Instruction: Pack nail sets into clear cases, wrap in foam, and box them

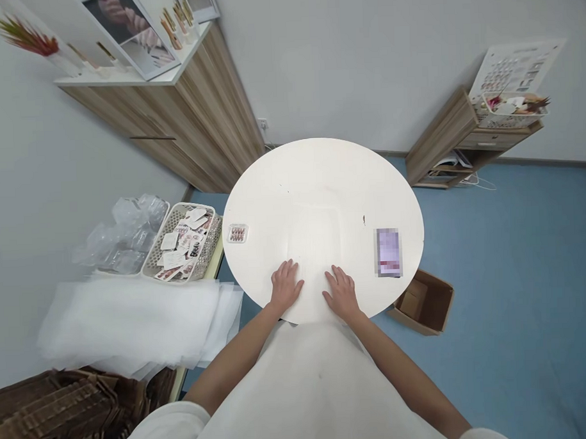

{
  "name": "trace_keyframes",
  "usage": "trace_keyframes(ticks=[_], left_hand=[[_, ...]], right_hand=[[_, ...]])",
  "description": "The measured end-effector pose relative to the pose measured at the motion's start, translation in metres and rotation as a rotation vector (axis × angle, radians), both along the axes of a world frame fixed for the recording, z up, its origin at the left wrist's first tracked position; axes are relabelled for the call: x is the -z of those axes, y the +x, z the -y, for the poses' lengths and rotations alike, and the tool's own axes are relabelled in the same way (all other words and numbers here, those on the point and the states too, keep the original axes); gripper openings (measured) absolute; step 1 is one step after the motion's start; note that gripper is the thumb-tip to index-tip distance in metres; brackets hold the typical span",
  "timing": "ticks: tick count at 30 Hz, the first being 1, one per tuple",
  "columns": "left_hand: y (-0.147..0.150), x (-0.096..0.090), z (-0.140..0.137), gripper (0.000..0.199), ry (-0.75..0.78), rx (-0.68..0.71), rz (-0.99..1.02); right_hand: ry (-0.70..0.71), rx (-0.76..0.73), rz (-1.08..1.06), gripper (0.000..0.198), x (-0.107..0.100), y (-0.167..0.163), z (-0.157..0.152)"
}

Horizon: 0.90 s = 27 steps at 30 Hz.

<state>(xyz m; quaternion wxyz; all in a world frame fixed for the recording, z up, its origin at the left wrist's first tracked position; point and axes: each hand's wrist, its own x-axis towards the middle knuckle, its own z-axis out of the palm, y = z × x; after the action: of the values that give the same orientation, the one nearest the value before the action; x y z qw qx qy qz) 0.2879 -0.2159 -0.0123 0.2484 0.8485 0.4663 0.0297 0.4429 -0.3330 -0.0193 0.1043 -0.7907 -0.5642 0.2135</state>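
Both your hands lie flat, palms down and fingers spread, holding nothing: your left hand (286, 285) and your right hand (341, 293) press on a thin white sheet (313, 244) that is spread on the round white desk (320, 174). The sheet lies at the near edge of the desk, and the two hands rest on its near part, a little apart from each other. A small pack of press-on nails (237, 233) lies at the left edge of the desk, well apart from your left hand. A blurred phone (388, 252) lies at the right side of the desk, near your right hand but not touching it. Left of the desk you have a mesh basket (213, 238) full of nail packs, clear plastic bags (125, 235) beside it, and a stack of white foam sheets (133, 321). An open cardboard box (423, 301) stands on the floor, just right of the desk.
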Motion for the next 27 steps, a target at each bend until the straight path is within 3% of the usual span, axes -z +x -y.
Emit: trace_keyframes(ticks=[3,10,16,20,23,27], left_hand=[[-0.004,0.001,0.004,0.047,-0.014,0.118,-0.122],[-0.001,0.007,-0.009,0.049,0.073,0.228,-0.196],[-0.003,0.009,-0.009,0.05,0.079,0.251,-0.141],[-0.012,0.002,-0.014,0.051,0.074,0.286,-0.028],[-0.033,-0.004,-0.035,0.052,0.058,0.209,0.052],[-0.079,-0.001,-0.09,0.056,0.013,-0.114,0.155]], right_hand=[[-0.04,0.011,0.048,0.048,0.003,0.001,-0.006],[-0.025,0.078,0.135,0.044,0.004,0.001,-0.008],[-0.019,0.123,0.15,0.044,0.0,-0.002,-0.009],[0.065,0.139,0.16,0.042,-0.012,-0.013,-0.022],[0.124,0.106,0.116,0.041,-0.022,-0.034,-0.052],[0.125,0.037,-0.075,0.043,-0.023,-0.075,-0.116]])
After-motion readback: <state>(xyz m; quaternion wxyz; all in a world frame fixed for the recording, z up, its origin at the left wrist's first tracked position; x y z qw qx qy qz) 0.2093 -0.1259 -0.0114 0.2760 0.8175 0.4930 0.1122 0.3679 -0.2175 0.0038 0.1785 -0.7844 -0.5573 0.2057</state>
